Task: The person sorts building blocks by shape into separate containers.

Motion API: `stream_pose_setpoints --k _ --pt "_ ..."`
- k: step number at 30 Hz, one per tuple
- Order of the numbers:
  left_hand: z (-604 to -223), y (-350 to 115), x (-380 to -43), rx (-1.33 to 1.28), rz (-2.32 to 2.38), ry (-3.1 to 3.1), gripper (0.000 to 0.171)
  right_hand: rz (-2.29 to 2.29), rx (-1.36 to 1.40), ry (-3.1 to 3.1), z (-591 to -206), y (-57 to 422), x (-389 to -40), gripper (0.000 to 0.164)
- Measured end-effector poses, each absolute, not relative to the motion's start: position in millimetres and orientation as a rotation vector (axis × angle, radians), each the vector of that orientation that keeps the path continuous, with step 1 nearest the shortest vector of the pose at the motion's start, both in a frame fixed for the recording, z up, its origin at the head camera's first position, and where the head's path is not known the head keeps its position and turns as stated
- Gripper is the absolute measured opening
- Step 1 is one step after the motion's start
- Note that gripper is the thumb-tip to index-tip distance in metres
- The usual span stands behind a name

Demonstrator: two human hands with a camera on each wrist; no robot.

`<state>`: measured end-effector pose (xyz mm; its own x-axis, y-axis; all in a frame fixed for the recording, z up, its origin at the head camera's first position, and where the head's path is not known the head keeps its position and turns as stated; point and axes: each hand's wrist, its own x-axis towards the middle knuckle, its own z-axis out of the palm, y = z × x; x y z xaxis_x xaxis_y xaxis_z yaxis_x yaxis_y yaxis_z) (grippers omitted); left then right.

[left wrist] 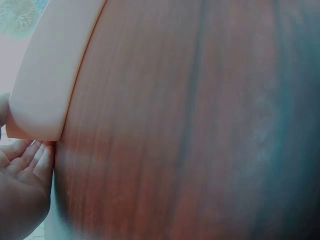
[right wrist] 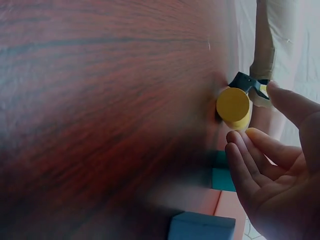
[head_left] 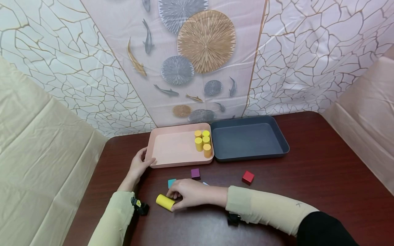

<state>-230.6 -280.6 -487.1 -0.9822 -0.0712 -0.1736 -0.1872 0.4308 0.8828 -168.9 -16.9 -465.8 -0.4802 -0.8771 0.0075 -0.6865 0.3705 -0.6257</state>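
Note:
My left hand (head_left: pixel 138 166) holds the pink tray (head_left: pixel 172 147) at its near left corner, thumb over the rim and fingers against the outside wall. In the left wrist view, fingertips of that hand (left wrist: pixel 25 185) meet the tray's end (left wrist: pixel 42 100). A yellow cylinder (head_left: pixel 165 202) lies on its side on the table. Beside it is my right hand (head_left: pixel 192 193), thumb and fingers spread apart. The right wrist view shows the cylinder's round end (right wrist: pixel 233 104) just past the fingertips, not gripped. A teal block (head_left: pixel 171 183) sits partly hidden behind the right hand.
Several yellow and orange cylinders (head_left: pixel 198 144) stand at the pink tray's right end. A dark blue-grey tray (head_left: pixel 246 140) adjoins it. On the table lie a purple cube (head_left: pixel 195 174), a red cube (head_left: pixel 248 177) and a blue block (right wrist: pixel 200 227), mostly hidden in the head view.

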Motion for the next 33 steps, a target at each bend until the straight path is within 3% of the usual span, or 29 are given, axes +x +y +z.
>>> stream_pose_setpoints --k 33 --pt "-498 -287 -234 -0.232 1.596 2.578 0.074 -0.683 -1.314 2.556 -478 -27 -152 0.031"
